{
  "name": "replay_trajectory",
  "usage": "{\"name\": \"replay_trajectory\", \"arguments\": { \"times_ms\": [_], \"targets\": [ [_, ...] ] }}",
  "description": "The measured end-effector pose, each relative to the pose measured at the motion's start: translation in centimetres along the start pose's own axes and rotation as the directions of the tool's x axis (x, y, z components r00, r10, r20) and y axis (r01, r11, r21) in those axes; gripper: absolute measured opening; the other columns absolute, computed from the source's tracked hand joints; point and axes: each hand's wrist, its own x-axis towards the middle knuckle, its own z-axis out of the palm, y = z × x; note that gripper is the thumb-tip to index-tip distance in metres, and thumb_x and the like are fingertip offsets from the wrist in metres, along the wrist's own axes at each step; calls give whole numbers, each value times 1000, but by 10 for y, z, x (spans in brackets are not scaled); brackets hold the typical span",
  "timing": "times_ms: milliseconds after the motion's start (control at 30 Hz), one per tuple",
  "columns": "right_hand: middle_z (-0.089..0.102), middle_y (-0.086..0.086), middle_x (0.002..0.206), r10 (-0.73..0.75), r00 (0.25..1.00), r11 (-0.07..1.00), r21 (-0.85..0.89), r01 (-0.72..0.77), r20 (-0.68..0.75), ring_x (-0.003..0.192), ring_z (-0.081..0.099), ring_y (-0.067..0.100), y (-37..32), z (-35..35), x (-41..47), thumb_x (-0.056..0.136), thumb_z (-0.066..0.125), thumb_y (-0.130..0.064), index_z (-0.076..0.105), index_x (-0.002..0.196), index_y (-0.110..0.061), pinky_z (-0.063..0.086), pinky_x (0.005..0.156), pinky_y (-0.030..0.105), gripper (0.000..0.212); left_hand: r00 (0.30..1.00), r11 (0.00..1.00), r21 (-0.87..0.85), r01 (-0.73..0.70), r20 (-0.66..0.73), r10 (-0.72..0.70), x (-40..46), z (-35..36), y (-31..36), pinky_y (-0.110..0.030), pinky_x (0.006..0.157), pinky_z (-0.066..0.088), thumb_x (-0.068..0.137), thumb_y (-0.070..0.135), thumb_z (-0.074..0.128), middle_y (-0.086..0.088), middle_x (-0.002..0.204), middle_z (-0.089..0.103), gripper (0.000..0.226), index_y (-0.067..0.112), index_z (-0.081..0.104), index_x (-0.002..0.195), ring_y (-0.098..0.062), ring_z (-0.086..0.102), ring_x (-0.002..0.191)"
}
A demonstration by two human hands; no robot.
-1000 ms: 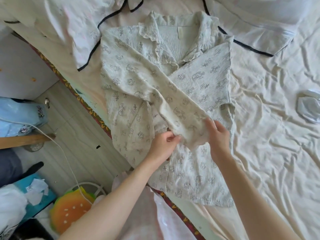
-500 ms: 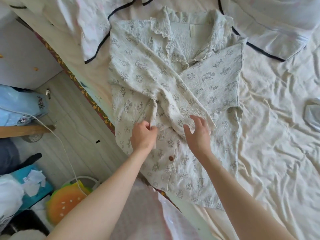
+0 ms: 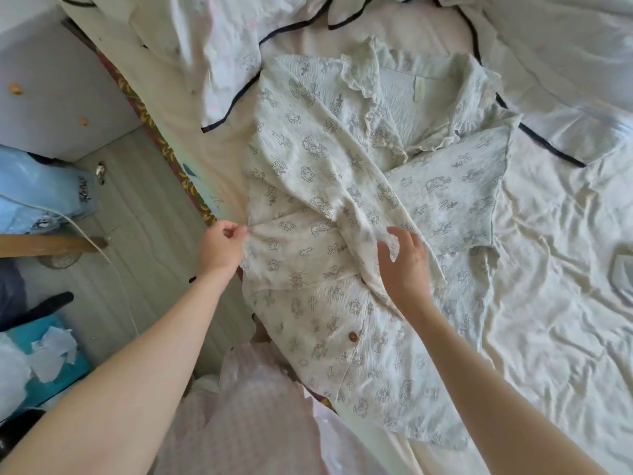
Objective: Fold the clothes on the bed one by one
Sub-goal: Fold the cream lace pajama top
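A pale printed pyjama shirt [image 3: 342,173] with a frilled collar and brown buttons lies face up on the bed [image 3: 548,303], both sleeves folded across its front. My left hand [image 3: 219,246] pinches the cuff end of one sleeve at the shirt's left edge, near the side of the bed. My right hand [image 3: 406,265] rests with fingers spread and slightly bent on the fold of that sleeve at the shirt's middle.
White garments with dark piping [image 3: 219,46] lie bunched at the head of the bed, left and right. A pink-white cloth [image 3: 253,416] is at my waist. The floor [image 3: 137,214] left of the bed holds a blue bag [image 3: 37,193], a cord and clutter.
My left hand has drawn the sleeve end leftward, from the shirt's middle to its left edge. My right hand shifted from the cuff to the fold in the middle.
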Motion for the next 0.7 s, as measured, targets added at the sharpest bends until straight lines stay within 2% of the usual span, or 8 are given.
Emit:
{"name": "replay_trajectory", "arguments": {
  "times_ms": [67, 133, 233, 333, 433, 500, 600, 700],
  "targets": [
    [52, 12, 131, 32, 999, 999, -35, -32, -12, 124, 43, 29, 1, -5, 11, 96, 52, -19, 52, 130, -7, 35, 101, 40, 36, 988, 997, 42, -58, -139, 63, 3, 1, 11, -28, 72, 38, 95, 19, 55, -6, 101, 60, 18, 5, 59, 105, -22, 56, 90],
    [48, 12, 133, 67, 998, 997, -31, -68, -19, 124, 41, 29, 2, -8, 22, 96, 51, -19, 49, 132, -8, 34, 102, 40, 38, 979, 992, 16, -123, -164, 124, -4, 3, 24, -24, 74, 37, 96, 20, 51, -2, 99, 58, 20, 5, 60, 107, -18, 55, 91],
    [48, 14, 134, 117, 993, 993, -26, -117, 5, 123, 44, 30, 13, -11, 38, 96, 52, -23, 46, 134, -7, 36, 102, 41, 42, 992, 967, -253, -15, 115, 46, -24, 16, 40, -22, 71, 46, 97, 22, 50, 3, 92, 64, 23, 7, 60, 111, -11, 59, 79],
    [51, 14, 129, 202, 973, 978, -75, -195, 109, 116, 50, 27, 34, -20, 43, 95, 52, -30, 46, 133, -6, 42, 99, 43, 45, 926, 912, -390, 125, 376, 35, -49, 32, 48, -23, 75, 54, 93, 16, 56, -1, 101, 64, 24, 10, 56, 116, -13, 63, 85],
    [57, 12, 117, 255, 952, 961, -156, -229, 172, 107, 53, 27, 62, -26, 37, 94, 53, -32, 54, 123, -5, 45, 93, 43, 40, 906, 839, -504, 207, 421, 29, -60, 49, 54, -25, 79, 51, 90, 19, 62, 1, 105, 64, 20, 19, 60, 110, -11, 61, 91],
    [59, 11, 104, 273, 942, 953, -186, -238, 194, 93, 55, 27, 77, -26, 32, 94, 54, -29, 60, 109, -6, 47, 79, 37, 28, 905, 840, -502, 208, 424, 29, -64, 57, 61, -21, 77, 46, 89, 23, 64, 5, 101, 63, 10, 25, 61, 98, -6, 58, 89],
    [52, 10, 80, 290, 940, 957, -72, -281, 179, 67, 46, 21, 83, -28, 27, 93, 55, -20, 55, 76, -5, 33, 56, 27, 22, 916, 839, -490, 236, 400, -23, -68, 69, 67, -21, 82, 44, 88, 26, 66, 6, 103, 61, 17, 19, 60, 102, -4, 56, 95],
    [43, 4, 66, 312, 938, 939, 100, -328, 150, 56, 35, 14, 82, -35, 20, 94, 55, -24, 51, 78, -1, 28, 50, 27, 28, 913, 825, -496, 270, 404, -55, -76, 82, 72, -23, 85, 45, 87, 21, 67, 5, 103, 61, 25, 14, 55, 108, -6, 57, 95]
  ]
}}
